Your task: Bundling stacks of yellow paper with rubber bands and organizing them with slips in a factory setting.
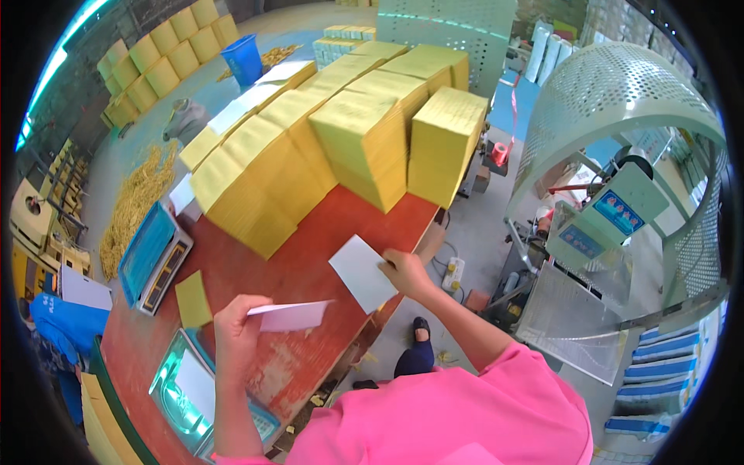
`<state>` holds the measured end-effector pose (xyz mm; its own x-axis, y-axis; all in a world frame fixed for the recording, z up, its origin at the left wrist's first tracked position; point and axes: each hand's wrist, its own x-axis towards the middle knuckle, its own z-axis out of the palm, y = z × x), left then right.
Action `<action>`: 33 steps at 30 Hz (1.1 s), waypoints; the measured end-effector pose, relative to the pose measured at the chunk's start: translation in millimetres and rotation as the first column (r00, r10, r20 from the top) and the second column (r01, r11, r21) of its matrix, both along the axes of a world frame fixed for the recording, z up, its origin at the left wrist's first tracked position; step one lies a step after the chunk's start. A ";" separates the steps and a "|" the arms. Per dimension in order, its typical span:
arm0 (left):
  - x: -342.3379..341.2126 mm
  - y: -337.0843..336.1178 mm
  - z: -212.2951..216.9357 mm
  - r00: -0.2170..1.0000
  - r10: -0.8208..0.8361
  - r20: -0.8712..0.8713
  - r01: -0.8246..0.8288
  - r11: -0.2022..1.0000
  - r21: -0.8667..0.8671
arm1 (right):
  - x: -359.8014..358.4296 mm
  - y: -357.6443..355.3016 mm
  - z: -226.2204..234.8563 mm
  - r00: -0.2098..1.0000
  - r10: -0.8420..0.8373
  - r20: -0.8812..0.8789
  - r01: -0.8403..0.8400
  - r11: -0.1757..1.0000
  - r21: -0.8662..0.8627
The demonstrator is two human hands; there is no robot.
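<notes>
My left hand [239, 325] pinches a thin white sheet [293, 315] by its left end, held just above the red table [294, 271]. My right hand [404, 273] grips the right edge of a second white sheet [359, 271] that lies near the table's right edge. Tall stacks of yellow paper [341, 143] fill the far half of the table, beyond both hands. A single small yellow sheet [192, 298] lies flat to the left of my left hand.
A blue-topped weighing scale [155, 256] sits at the table's left. Another scale with a shiny pan [186, 387] is by my left forearm. A perforated grey machine [620, 155] stands to the right. Straw [136, 201] and yellow bales [163, 54] lie on the floor far left.
</notes>
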<state>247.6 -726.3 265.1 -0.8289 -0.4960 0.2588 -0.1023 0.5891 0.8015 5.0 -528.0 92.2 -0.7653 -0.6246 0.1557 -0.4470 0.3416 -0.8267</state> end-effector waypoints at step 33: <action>-499.6 97.6 55.7 0.916 -0.228 0.329 0.353 0.848 -0.395 | -126.2 161.1 -69.4 0.648 -0.023 0.761 0.312 0.920 -0.237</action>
<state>-252.0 -628.7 320.9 -0.9835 -0.1076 0.1455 -0.0368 0.9062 0.4213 -121.2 -366.9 22.8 -0.7989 -0.4960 -0.3402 0.3910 0.0017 -0.9204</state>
